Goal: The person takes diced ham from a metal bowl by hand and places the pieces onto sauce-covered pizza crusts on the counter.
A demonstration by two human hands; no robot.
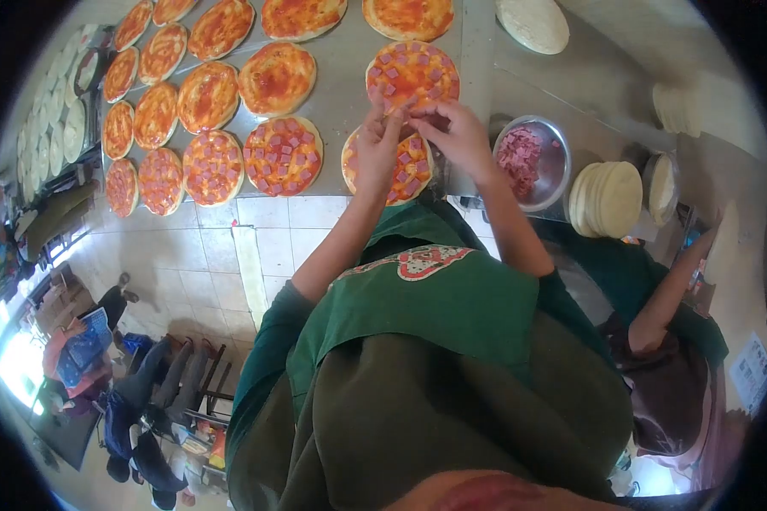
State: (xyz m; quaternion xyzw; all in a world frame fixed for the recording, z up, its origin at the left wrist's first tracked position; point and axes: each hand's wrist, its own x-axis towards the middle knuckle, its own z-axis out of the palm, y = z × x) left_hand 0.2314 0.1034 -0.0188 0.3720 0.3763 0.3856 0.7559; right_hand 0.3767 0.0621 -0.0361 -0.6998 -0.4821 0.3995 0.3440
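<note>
My left hand (378, 146) is above a pizza base topped with sauce and pink ham cubes (411, 170), partly covering it. Its fingers are drawn together in a pinch. Close beside it, my right hand (458, 140) also has thumb and fingers pinched, the fingertips of both hands nearly meeting. Whatever lies between the fingers is too small to make out. Just beyond the hands is another ham-topped pizza (413, 72). To the right of my right hand stands a metal bowl (557, 166) with chopped ham (517, 158) in it.
Rows of sauced pizza bases (208, 95) cover the metal table (337, 94), the nearest row carrying ham. Stacked plain bases (607, 199) stand right of the bowl. Another plain base (533, 24) lies farther back. A co-worker's arm (669, 298) is at right; several people sit at lower left.
</note>
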